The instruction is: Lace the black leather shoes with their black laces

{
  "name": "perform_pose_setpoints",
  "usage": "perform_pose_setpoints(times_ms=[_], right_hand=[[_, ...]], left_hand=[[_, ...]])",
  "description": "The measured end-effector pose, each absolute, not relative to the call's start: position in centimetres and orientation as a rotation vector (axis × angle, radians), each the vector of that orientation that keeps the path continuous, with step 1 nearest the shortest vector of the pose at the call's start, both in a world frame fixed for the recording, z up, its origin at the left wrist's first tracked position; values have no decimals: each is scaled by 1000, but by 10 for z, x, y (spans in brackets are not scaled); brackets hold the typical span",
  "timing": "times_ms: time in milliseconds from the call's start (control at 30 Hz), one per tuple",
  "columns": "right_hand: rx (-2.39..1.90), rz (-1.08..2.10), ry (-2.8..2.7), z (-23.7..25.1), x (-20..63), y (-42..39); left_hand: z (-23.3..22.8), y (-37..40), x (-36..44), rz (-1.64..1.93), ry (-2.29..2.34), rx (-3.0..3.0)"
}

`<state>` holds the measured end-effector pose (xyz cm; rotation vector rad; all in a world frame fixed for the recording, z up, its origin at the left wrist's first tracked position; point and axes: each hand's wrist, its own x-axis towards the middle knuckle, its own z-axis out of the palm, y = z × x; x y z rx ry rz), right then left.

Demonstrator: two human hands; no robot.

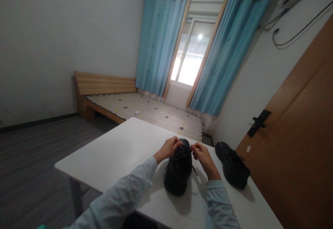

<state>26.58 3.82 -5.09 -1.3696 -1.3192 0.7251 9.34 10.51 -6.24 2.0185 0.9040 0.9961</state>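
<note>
A black lace-up shoe [179, 173] stands on the white table [114, 152] in front of me, its toe pointing away. My left hand [169, 148] is at the left side of the laces, fingers closed in a pinch near the front of the lacing. On the other side my right hand [203, 155] pinches a shoelace [187, 149] between thumb and fingertips. One loose lace end hangs down the shoe's right side. What exactly the left fingertips hold is too small to make out, though they touch the lacing. The matching black shoe [232, 166] sits at the table's right edge.
Behind the table is a bed with a patterned mattress [166, 116] and a white remote [136, 113] on it. Blue curtains [162, 42] flank a window. A brown door [293, 135] with a black handle [258, 123] is at the right.
</note>
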Motion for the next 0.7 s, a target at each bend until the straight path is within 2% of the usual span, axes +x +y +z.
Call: perform_pose_setpoints(times_ms=[233,700], right_hand=[[-1241,916,-1226,-47,260,35],[-1168,1041,-941,-46,254,34]], left_hand=[[-69,113,95,989,756,1988],[-61,110,89,945,758,2115]])
